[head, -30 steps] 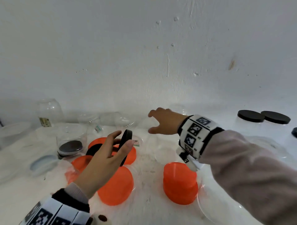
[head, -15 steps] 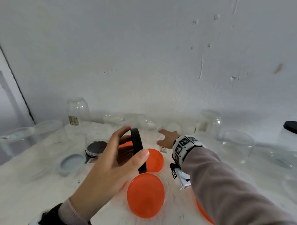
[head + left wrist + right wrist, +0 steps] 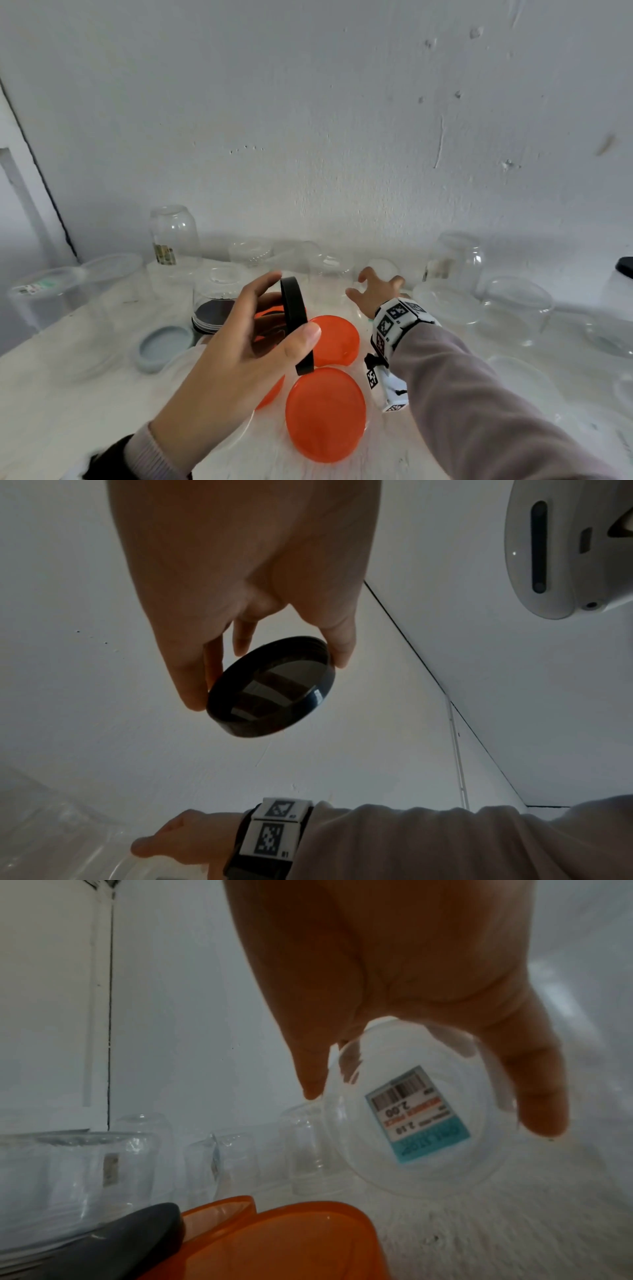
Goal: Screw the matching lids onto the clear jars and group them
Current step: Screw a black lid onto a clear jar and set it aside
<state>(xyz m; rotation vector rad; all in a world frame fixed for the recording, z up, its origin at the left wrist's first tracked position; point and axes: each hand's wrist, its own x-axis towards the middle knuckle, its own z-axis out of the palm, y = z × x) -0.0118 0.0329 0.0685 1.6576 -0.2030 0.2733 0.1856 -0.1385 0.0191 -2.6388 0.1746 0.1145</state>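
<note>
The left hand (image 3: 236, 346) holds a black screw lid (image 3: 297, 329) on edge above the white table (image 3: 68, 394), thumb on one side of the rim and fingertips (image 3: 337, 653) on the other; the left wrist view shows its hollow, threaded underside. The right hand (image 3: 376, 291) reaches toward the back of the table, fingers spread and curled round the base of a small clear jar (image 3: 407, 1110) (a barcode price sticker (image 3: 416, 1114) sits on its bottom), thumb on one side, fingers on the other. Whether the jar rests on the table, I cannot tell. Orange lids (image 3: 325, 414) lie between the two arms. Other clear jars (image 3: 174, 236) stand upside down along the wall, and a grey lid (image 3: 166, 346) lies left.
</note>
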